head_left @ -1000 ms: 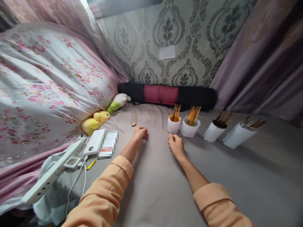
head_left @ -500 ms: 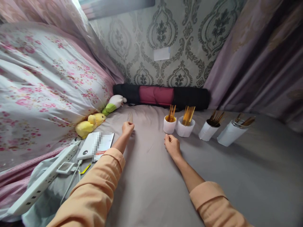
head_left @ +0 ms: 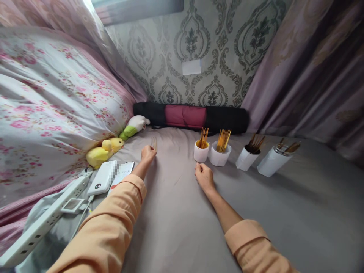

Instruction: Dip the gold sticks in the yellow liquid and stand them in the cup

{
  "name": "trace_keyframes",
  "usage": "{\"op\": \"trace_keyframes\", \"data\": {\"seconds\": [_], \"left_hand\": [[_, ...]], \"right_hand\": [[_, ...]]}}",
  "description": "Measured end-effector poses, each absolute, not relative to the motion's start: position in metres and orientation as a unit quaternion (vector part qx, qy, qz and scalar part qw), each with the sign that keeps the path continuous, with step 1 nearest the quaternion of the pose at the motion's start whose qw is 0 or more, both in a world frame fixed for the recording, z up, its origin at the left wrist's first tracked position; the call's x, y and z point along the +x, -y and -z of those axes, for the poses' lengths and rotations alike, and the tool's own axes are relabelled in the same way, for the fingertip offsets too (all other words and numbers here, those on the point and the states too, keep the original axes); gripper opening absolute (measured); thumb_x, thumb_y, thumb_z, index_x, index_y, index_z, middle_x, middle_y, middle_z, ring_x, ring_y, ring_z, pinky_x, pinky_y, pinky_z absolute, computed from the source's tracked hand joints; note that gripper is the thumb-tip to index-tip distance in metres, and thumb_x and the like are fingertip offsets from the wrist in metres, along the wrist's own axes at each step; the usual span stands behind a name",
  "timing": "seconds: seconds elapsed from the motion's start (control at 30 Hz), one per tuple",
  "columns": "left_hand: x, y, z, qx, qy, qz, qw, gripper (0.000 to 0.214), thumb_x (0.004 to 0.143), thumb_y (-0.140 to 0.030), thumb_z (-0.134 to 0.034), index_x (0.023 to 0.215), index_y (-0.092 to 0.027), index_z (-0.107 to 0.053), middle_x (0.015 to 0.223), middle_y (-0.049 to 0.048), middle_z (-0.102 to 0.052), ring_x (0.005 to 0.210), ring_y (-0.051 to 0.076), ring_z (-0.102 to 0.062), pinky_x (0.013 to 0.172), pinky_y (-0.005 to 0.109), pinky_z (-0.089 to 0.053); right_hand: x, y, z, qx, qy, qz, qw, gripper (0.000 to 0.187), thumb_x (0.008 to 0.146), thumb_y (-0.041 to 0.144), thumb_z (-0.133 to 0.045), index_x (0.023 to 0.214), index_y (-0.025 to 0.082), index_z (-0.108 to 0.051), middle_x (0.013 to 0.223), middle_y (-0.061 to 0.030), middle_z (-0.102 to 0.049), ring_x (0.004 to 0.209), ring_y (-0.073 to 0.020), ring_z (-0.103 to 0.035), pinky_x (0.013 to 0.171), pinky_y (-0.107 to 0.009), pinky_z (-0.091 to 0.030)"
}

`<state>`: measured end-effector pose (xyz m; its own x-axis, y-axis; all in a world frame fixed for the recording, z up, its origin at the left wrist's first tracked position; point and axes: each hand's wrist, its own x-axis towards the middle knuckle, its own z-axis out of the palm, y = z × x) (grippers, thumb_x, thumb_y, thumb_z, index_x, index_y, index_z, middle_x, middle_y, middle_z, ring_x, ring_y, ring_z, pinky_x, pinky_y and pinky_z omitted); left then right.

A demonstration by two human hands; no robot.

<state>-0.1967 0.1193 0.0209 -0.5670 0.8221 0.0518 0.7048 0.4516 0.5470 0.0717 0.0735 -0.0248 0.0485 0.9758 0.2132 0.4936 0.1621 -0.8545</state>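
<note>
My left hand (head_left: 148,153) is closed over a few thin golden sticks (head_left: 154,143) lying on the grey bed sheet (head_left: 182,212); their tips poke out past my fingers. My right hand (head_left: 203,176) rests on the sheet in a loose fist, just in front of the leftmost white cup (head_left: 200,151), and what it holds, if anything, is hidden. Several white cups stand in a row: two upright ones with yellow sticks (head_left: 223,139) and two tilted ones (head_left: 246,158) (head_left: 271,162) with darker sticks.
A flowered duvet (head_left: 57,106) rises on the left, with yellow and green plush toys (head_left: 104,149) at its foot. A white power bank (head_left: 102,178), a phone and a power strip (head_left: 42,227) lie near my left sleeve. A black and maroon roll (head_left: 190,115) lies against the wall.
My left hand moved left and forward from the middle of the sheet to the golden sticks and closed over them. My right hand stayed put. The view shifted slightly.
</note>
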Motion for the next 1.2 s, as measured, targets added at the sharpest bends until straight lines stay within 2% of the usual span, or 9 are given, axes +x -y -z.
{"op": "trace_keyframes", "data": {"seconds": [0.2, 0.5, 0.93, 1.2], "left_hand": [[-0.199, -0.122, -0.020, 0.472, -0.849, -0.226, 0.074, 0.016, 0.071, -0.017, -0.052, 0.082, -0.012, -0.062, 0.094, 0.0163, -0.063, 0.093, 0.025, -0.057, 0.075, 0.030, -0.041], [-0.201, -0.125, -0.015, 0.490, -0.852, -0.179, 0.051, 0.025, 0.073, -0.019, -0.050, 0.092, -0.010, -0.062, 0.101, 0.0188, -0.061, 0.094, 0.025, -0.056, 0.076, 0.029, -0.041], [-0.193, -0.127, -0.014, 0.529, -0.838, -0.127, 0.036, 0.025, 0.071, -0.011, -0.045, 0.087, -0.013, -0.065, 0.094, 0.0151, -0.064, 0.091, 0.022, -0.059, 0.075, 0.026, -0.043], [-0.193, -0.129, -0.011, 0.531, -0.839, -0.118, 0.031, 0.027, 0.071, -0.010, -0.045, 0.089, -0.013, -0.064, 0.097, 0.0147, -0.063, 0.091, 0.022, -0.059, 0.074, 0.026, -0.043]], "right_hand": [[0.072, -0.074, 0.026, -0.578, 0.632, -0.282, 0.432, 0.041, 0.084, 0.047, -0.033, 0.066, 0.019, -0.056, 0.057, -0.0043, -0.061, 0.047, -0.0133, -0.051, 0.047, -0.022, -0.034], [0.072, -0.073, 0.026, -0.580, 0.630, -0.283, 0.432, 0.040, 0.085, 0.045, -0.033, 0.066, 0.018, -0.056, 0.058, -0.0046, -0.061, 0.046, -0.0122, -0.050, 0.046, -0.022, -0.032], [0.071, -0.074, 0.027, -0.584, 0.637, -0.270, 0.426, 0.039, 0.085, 0.043, -0.034, 0.065, 0.018, -0.056, 0.057, -0.0042, -0.060, 0.046, -0.0117, -0.049, 0.047, -0.021, -0.031], [0.071, -0.074, 0.028, -0.586, 0.638, -0.270, 0.421, 0.038, 0.085, 0.043, -0.034, 0.066, 0.019, -0.056, 0.057, -0.0032, -0.060, 0.047, -0.0119, -0.050, 0.048, -0.022, -0.031]]}}
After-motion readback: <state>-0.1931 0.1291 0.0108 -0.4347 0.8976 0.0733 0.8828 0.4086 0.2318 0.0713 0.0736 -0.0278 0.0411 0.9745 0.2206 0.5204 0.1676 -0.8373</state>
